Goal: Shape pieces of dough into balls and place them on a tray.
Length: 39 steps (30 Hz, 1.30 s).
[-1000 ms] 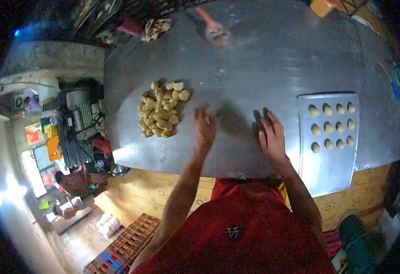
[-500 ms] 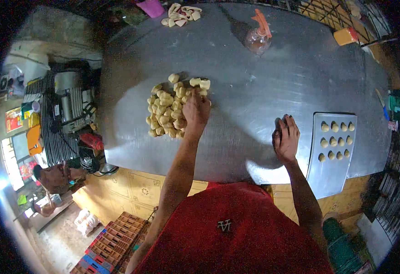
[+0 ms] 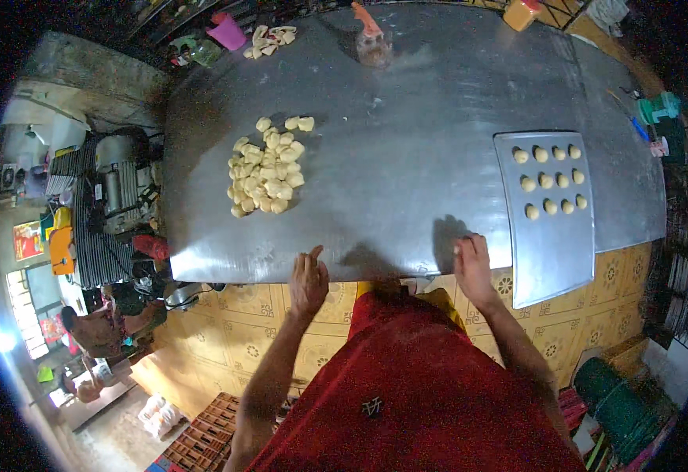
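Over the table's front edge hangs my left hand (image 3: 309, 283), its fingers curled downward; whatever may lie in them is hidden. My right hand (image 3: 474, 267) is at the same edge further right, fingers loosely bent and apart, with nothing visible in it. A heap of pale dough pieces (image 3: 267, 175) lies on the metal table (image 3: 391, 173), beyond my left hand. Right of my right hand is a metal baking tray (image 3: 552, 256), its near end jutting past the table edge. Several small round dough balls (image 3: 546, 180) sit on it in rows.
At the table's back stand a clear spray bottle with an orange top (image 3: 374, 47), a pink cup (image 3: 228, 31) and dough scraps (image 3: 269, 41). An orange-yellow container (image 3: 522, 14) is at the back right. Another person (image 3: 104, 326) is at lower left, near plastic crates (image 3: 206, 429).
My left hand has left the dough heap and come back to the front edge. My right hand has also drawn nearer, its fingers more bent. The view has shifted.
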Tool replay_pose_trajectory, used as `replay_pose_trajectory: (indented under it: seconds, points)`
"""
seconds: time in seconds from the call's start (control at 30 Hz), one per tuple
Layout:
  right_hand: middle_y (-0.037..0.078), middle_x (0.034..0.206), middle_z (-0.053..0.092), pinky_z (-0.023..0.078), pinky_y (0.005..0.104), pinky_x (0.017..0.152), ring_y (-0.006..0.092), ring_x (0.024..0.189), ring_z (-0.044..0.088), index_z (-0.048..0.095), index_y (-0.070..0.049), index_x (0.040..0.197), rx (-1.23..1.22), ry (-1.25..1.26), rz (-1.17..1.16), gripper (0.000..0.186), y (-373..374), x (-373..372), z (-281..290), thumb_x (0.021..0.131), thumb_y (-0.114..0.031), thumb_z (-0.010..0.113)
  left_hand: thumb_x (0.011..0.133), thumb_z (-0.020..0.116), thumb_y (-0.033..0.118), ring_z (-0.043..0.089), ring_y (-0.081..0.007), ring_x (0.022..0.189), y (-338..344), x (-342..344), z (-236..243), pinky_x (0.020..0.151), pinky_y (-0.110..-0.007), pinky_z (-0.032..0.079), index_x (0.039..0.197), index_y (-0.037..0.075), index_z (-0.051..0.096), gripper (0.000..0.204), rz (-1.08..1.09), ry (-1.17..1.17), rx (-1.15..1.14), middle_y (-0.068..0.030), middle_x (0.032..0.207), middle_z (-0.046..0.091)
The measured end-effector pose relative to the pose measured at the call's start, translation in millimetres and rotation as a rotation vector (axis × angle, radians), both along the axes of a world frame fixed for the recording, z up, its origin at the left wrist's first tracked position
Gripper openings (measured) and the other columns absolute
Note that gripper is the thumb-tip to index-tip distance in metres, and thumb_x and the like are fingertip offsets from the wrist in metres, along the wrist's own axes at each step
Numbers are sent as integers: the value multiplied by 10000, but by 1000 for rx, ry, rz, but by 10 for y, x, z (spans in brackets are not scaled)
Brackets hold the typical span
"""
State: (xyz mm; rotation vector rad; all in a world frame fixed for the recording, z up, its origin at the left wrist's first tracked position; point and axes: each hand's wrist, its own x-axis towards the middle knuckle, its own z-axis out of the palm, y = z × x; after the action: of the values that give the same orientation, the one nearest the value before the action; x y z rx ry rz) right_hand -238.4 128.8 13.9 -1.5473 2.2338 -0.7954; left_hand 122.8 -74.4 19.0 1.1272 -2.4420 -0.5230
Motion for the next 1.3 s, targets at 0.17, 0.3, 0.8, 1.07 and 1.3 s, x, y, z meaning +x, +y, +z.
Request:
replay_pose_trajectory:
  seconds: [0.17, 0.3, 0.8, 1.07, 1.3]
  points:
    - [184, 1277, 596, 443, 488, 949, 359, 1154, 583, 665, -70, 1222, -93, 479, 97, 323, -387, -270, 9, 900, -69, 636, 1049, 581, 269, 598, -354, 929, -468, -640, -207, 835, -515, 482, 1519, 79, 520, 510, -11, -352, -145, -157, 1023, 626]
    - [188, 1250, 609, 449, 512, 936, 387, 1140, 587, 655, -84, 1309, -47, 352, 9, 404, -709, -140, -183, 908, -52, 631, 1083, 556, 326, 653, -402, 973, -363, -862, -329, 865, -552, 495, 1491, 89, 549, 472, 175, 40, -33, -194, 1073, 694]
    - [200, 1213, 619, 478, 511, 877, 428, 1090, 596, 706, -47, 1156, -317, 172, 206, 380, -834, -181, -234, 812, 92, 626, 1065, 617, 372, 676, -339, 1004, -643, -1199, -371, 893, -525, 462, 1465, 184, 596, 443, 234, -40, 34, -99, 1127, 753]
    - [179, 1158, 636, 469, 505, 901, 385, 1110, 604, 710, -87, 1195, -143, 307, -84, 357, -1395, -353, -217, 858, 10, 648, 1055, 638, 422, 694, -320, 1046, -982, -1422, -410, 967, -537, 448, 1422, 170, 633, 445, 214, -137, -91, -86, 1182, 752]
    - [159, 1164, 630, 448, 507, 956, 372, 1125, 608, 688, -110, 1218, -236, 130, 18, 420, -1467, -446, -415, 815, 9, 676, 1030, 682, 415, 676, -302, 889, -1304, -1622, -451, 838, -514, 455, 1361, 155, 659, 422, -32, 41, -264, -60, 942, 761]
